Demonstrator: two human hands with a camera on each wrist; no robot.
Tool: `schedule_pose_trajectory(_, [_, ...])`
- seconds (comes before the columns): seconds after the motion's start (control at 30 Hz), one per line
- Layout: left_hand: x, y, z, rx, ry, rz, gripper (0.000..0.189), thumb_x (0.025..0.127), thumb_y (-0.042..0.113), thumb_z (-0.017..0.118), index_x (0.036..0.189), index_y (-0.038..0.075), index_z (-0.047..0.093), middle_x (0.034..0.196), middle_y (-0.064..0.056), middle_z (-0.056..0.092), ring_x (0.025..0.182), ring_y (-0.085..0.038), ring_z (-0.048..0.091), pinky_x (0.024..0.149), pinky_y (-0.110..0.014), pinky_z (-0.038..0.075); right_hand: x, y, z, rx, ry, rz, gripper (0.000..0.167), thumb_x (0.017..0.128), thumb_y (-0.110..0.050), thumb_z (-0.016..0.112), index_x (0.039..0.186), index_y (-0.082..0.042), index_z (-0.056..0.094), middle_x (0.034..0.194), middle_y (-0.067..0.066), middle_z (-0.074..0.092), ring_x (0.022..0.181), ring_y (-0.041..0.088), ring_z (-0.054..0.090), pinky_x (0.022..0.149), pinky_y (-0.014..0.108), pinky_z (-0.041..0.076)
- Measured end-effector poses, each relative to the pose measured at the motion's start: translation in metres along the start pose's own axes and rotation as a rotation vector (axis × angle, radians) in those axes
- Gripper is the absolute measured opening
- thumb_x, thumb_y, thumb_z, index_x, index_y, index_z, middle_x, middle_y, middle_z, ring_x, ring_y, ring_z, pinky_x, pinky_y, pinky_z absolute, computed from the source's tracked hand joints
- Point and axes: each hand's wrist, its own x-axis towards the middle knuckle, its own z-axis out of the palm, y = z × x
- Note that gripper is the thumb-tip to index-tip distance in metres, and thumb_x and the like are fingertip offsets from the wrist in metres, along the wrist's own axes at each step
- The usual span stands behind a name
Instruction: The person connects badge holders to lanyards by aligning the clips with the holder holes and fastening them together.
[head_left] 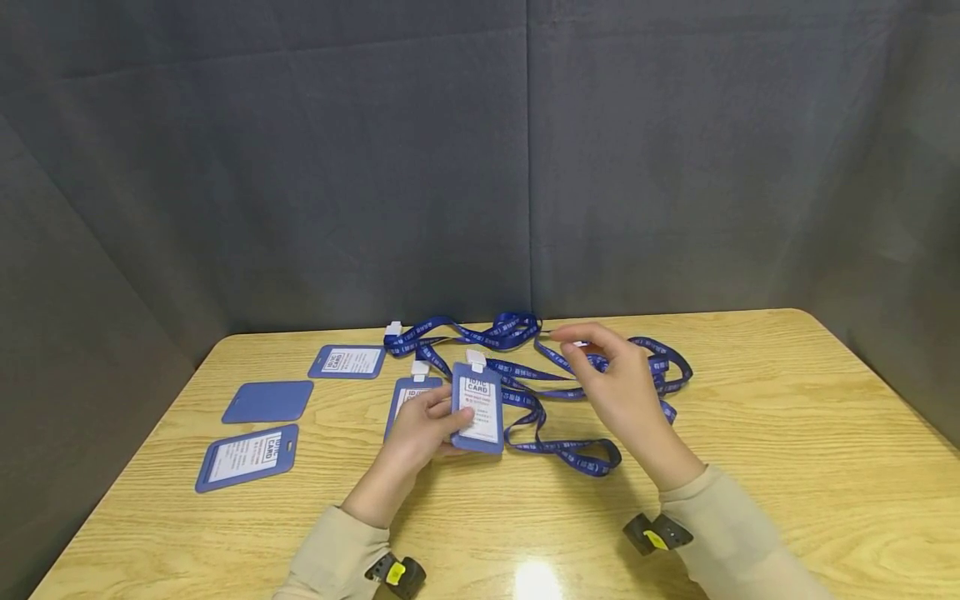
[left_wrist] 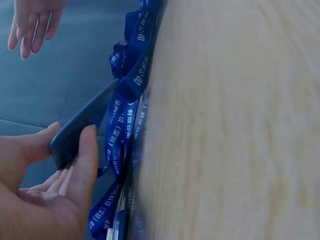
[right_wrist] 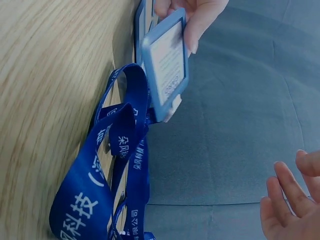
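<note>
My left hand (head_left: 427, 429) pinches a blue ID card holder (head_left: 480, 408) by its side edge, the thumb over its front. The holder is raised above the table and tilted, its white printed card facing up. A white clip (head_left: 476, 358) is fastened at its top, joined to a blue lanyard. My right hand (head_left: 618, 383) hovers over the lanyards (head_left: 592, 446) on the right; in the right wrist view its fingers (right_wrist: 287, 192) are loosely bent and hold nothing. Partly hidden behind my left hand lies another blue holder (head_left: 396, 410) with a white clip (head_left: 421, 369).
At the left of the wooden table (head_left: 480, 533) lie three loose holders: one far back (head_left: 352, 362), one plain side up (head_left: 267, 402) and one nearer (head_left: 247, 457). A lanyard (head_left: 450, 329) with a white clip (head_left: 394, 330) lies along the back. Dark cloth (head_left: 480, 183) hangs behind.
</note>
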Motion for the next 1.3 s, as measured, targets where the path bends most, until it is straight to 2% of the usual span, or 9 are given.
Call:
schedule_pose_trajectory(0.2, [0.0, -0.002, 0.0, 0.029, -0.042, -0.01, 0.056, 0.095, -0.002, 0.062, 0.143, -0.014, 0.037, 0.133, -0.03, 0.055, 0.097, -0.035, 0.069, 0.073, -0.038, 0.058, -0.001, 0.0, 0.001, -0.003, -0.02, 0.004, 0.016, 0.097, -0.007, 0.062, 0.11, -0.008, 0.072, 0.115, 0.004, 0.07, 0.096, 0.022, 0.064, 0.056, 0.028, 0.044])
schedule_pose_trajectory(0.33, [0.0, -0.002, 0.0, 0.055, -0.06, -0.024, 0.057, 0.094, -0.003, 0.062, 0.144, -0.013, 0.037, 0.135, -0.03, 0.054, 0.098, -0.036, 0.069, 0.074, -0.038, 0.058, -0.002, 0.0, 0.001, -0.001, -0.029, 0.004, 0.016, 0.098, -0.007, 0.062, 0.11, -0.008, 0.072, 0.116, 0.003, 0.07, 0.096, 0.022, 0.064, 0.054, 0.028, 0.044])
schedule_pose_trajectory(0.6, [0.001, -0.005, 0.0, 0.079, -0.111, -0.034, 0.062, 0.093, -0.005, 0.062, 0.147, -0.013, 0.031, 0.14, -0.031, 0.049, 0.103, -0.038, 0.067, 0.08, -0.04, 0.057, -0.002, 0.0, 0.003, -0.015, -0.031, -0.003, 0.016, 0.097, -0.006, 0.063, 0.11, -0.009, 0.072, 0.116, 0.004, 0.07, 0.097, 0.023, 0.064, 0.059, 0.028, 0.047])
schedule_pose_trajectory(0.77, [0.001, -0.005, 0.001, 0.112, -0.086, -0.03, 0.063, 0.093, -0.003, 0.063, 0.146, -0.014, 0.032, 0.141, -0.031, 0.048, 0.108, -0.037, 0.064, 0.083, -0.038, 0.056, -0.002, 0.001, 0.004, -0.034, -0.039, -0.005, 0.017, 0.098, -0.006, 0.062, 0.111, -0.009, 0.072, 0.118, 0.006, 0.069, 0.099, 0.026, 0.064, 0.069, 0.034, 0.05])
schedule_pose_trajectory(0.87, [0.0, -0.002, 0.0, 0.185, -0.037, 0.011, 0.063, 0.092, -0.001, 0.065, 0.144, -0.017, 0.032, 0.142, -0.032, 0.045, 0.12, -0.04, 0.057, 0.092, -0.038, 0.052, -0.002, 0.001, 0.004, -0.041, -0.043, -0.012, 0.017, 0.097, -0.005, 0.062, 0.11, -0.009, 0.072, 0.118, 0.006, 0.069, 0.1, 0.025, 0.063, 0.075, 0.039, 0.05])
schedule_pose_trajectory(0.93, [-0.001, 0.002, -0.001, 0.269, -0.006, 0.055, 0.063, 0.092, 0.001, 0.066, 0.143, -0.018, 0.034, 0.143, -0.032, 0.044, 0.125, -0.042, 0.052, 0.097, -0.041, 0.049, -0.003, 0.001, 0.004, -0.042, -0.046, -0.018, 0.017, 0.097, -0.005, 0.062, 0.11, -0.009, 0.072, 0.118, 0.006, 0.069, 0.1, 0.024, 0.063, 0.078, 0.042, 0.05])
schedule_pose_trajectory(1.03, [-0.003, 0.007, -0.004, 0.396, -0.005, 0.106, 0.06, 0.093, 0.004, 0.067, 0.142, -0.016, 0.038, 0.143, -0.031, 0.044, 0.128, -0.044, 0.049, 0.1, -0.045, 0.046, -0.002, 0.002, 0.003, -0.042, -0.047, -0.026, 0.017, 0.097, -0.005, 0.062, 0.11, -0.01, 0.072, 0.117, 0.005, 0.069, 0.1, 0.023, 0.063, 0.08, 0.044, 0.05])
schedule_pose_trajectory(1.1, [-0.005, 0.011, -0.006, 0.453, -0.012, 0.117, 0.057, 0.093, 0.006, 0.067, 0.142, -0.012, 0.043, 0.144, -0.028, 0.046, 0.128, -0.044, 0.049, 0.101, -0.048, 0.044, -0.002, 0.003, 0.004, -0.046, -0.048, -0.03, 0.017, 0.097, -0.005, 0.062, 0.11, -0.009, 0.072, 0.117, 0.005, 0.069, 0.1, 0.023, 0.063, 0.08, 0.044, 0.05])
schedule_pose_trajectory(1.3, [-0.01, 0.022, -0.012, 0.507, 0.015, 0.16, 0.044, 0.095, 0.007, 0.066, 0.137, 0.001, 0.056, 0.14, -0.019, 0.054, 0.127, -0.04, 0.052, 0.1, -0.051, 0.045, -0.002, 0.002, 0.004, -0.056, -0.047, -0.043, 0.016, 0.097, -0.004, 0.063, 0.109, -0.007, 0.073, 0.116, 0.005, 0.069, 0.099, 0.022, 0.062, 0.083, 0.042, 0.048])
